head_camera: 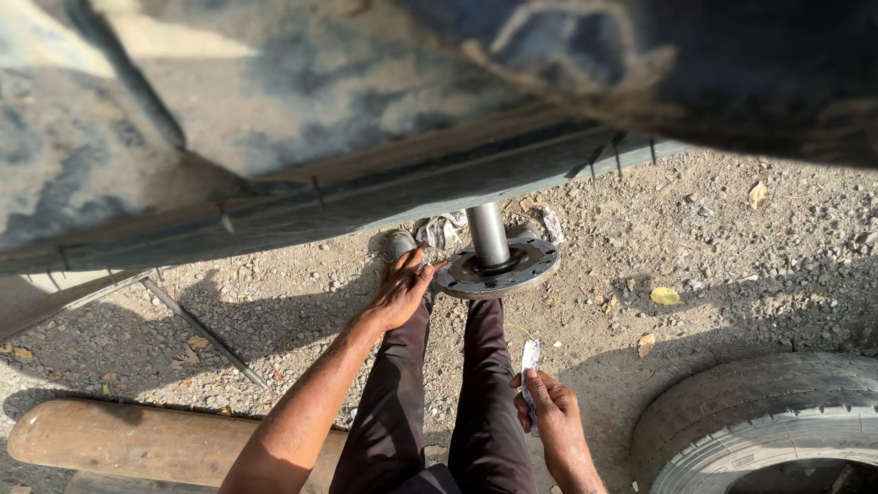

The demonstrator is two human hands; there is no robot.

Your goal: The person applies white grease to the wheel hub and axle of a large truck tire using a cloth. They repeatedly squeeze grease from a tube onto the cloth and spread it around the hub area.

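A steel axle shaft (487,233) with a round flange (498,268) sticks out from under a vehicle body, just above my legs in dark trousers. My left hand (400,288) reaches forward with its fingertips on the left rim of the flange. My right hand (551,421) stays low by my right thigh and holds a small white tube (530,359) that points upward. The shaft's far end is hidden under the vehicle.
The dusty vehicle body (366,119) overhangs the top of the view. A large tyre (759,430) lies at the lower right. A wooden log (137,439) rests at the lower left, a thin metal rod (201,331) on the gravel beside it. Crumpled rags (444,229) lie behind the flange.
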